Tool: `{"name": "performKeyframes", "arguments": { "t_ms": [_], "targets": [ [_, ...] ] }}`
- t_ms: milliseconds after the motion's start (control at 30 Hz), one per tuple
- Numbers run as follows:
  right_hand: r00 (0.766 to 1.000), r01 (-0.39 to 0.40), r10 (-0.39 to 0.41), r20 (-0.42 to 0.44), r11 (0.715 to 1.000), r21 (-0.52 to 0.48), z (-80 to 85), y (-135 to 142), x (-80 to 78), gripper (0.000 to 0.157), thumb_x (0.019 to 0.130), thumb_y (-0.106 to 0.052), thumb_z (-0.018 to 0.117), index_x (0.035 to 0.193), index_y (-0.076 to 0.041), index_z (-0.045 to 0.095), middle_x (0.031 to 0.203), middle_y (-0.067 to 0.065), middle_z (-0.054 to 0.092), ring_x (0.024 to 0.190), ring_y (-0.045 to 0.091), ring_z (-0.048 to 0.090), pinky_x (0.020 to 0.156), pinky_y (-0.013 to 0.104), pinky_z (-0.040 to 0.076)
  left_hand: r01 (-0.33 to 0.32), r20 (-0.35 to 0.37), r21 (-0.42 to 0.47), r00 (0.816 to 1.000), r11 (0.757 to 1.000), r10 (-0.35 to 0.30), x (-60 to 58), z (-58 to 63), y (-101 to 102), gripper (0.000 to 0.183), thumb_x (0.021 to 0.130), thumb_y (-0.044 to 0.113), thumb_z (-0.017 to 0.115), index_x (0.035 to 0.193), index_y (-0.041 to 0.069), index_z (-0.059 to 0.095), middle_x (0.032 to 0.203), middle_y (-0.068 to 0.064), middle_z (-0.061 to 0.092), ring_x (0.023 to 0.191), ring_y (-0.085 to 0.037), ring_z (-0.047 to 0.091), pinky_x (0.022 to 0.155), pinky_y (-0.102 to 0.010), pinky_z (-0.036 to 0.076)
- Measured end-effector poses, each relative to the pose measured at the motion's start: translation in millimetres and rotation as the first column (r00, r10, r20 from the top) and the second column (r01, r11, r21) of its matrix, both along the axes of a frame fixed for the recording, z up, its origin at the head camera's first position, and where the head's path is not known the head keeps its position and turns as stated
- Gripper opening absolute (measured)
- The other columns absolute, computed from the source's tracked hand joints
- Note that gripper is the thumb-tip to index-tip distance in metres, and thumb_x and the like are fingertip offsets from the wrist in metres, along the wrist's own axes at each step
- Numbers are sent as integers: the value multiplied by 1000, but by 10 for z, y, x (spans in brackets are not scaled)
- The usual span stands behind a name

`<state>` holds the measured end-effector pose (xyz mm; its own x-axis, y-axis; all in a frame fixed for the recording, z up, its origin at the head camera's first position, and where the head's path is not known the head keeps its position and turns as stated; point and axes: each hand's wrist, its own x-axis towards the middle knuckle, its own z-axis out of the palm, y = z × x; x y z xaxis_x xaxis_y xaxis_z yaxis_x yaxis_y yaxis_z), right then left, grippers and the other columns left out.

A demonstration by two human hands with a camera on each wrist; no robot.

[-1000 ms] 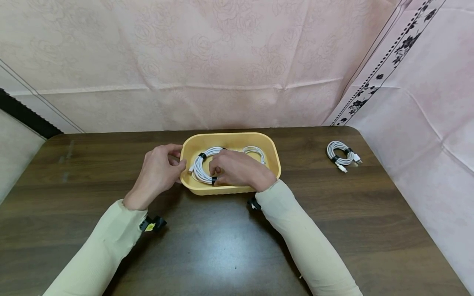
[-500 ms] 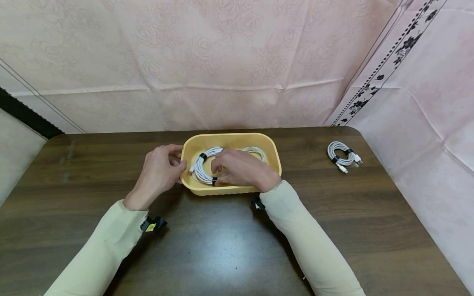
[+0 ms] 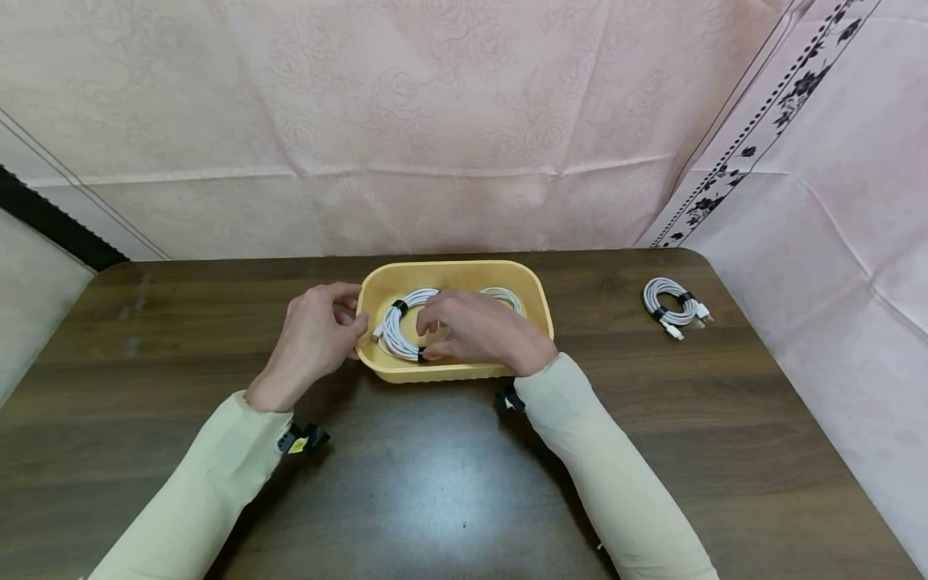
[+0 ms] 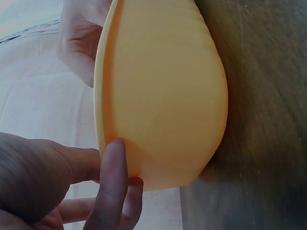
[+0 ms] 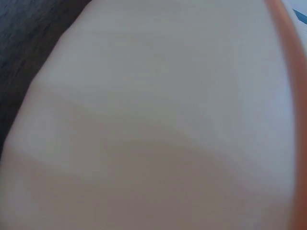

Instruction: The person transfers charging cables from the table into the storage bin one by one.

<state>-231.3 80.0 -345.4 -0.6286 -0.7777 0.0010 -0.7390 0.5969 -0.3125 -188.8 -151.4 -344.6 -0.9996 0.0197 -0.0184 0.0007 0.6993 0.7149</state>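
Observation:
A yellow plastic basket (image 3: 420,373) stands on the brown table. My left hand (image 3: 312,338) pinches its left rim, with fingertips on the outer wall in the left wrist view. Inside the basket lies a white coiled cable (image 3: 395,334) with black straps, on the left side. My right hand (image 3: 474,330) reaches over the near rim with curled fingers. Its thumb and fingers are at the coil's near strap and appear to pinch it; the fingertips are partly hidden. Another white coil (image 3: 503,296) shows behind that hand, mostly covered. The right wrist view holds mainly the basket's blurred outer wall (image 5: 158,120).
A third white coiled cable (image 3: 674,304) with black straps and a plug lies at the table's far right. Pale pink patterned cloth (image 3: 449,161) hangs behind the table and along its right side. The basket stands near the table's back edge.
My right wrist has shifted slightly to the right, while its fingers stay at the left coil. My left hand keeps its place on the rim, and the view has drifted slightly.

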Motion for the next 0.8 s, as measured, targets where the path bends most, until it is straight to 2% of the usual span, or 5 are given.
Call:
{"name": "performKeyframes", "arguments": {
  "t_ms": [333,600,800],
  "targets": [
    [1000,18,-18,-4,1000,-22,57,69,34,22,88,-30,80,107,-19,77,113,-6,72,105,10,67,88,28,56,6,-14,-3,1000,1000,-6,3,0,-3,44,96,10,61,139,0,58,115,-17,64,88,-26,71,54,-26,59],
    [998,10,-12,-59,999,-30,79,127,40,21,89,-28,78,108,-18,77,110,-4,72,100,11,67,88,30,56,3,-7,13,1000,1000,-3,5,10,-14,44,96,9,61,140,0,58,115,-17,63,85,-25,71,54,-26,60],
    [998,39,-41,-45,998,-44,91,214,40,19,91,-26,77,109,-17,77,110,-3,72,100,14,67,88,31,56,-1,10,20,1000,1000,1,9,13,-7,44,96,9,63,140,0,57,114,-17,63,86,-25,70,55,-27,60]
  ]
}}
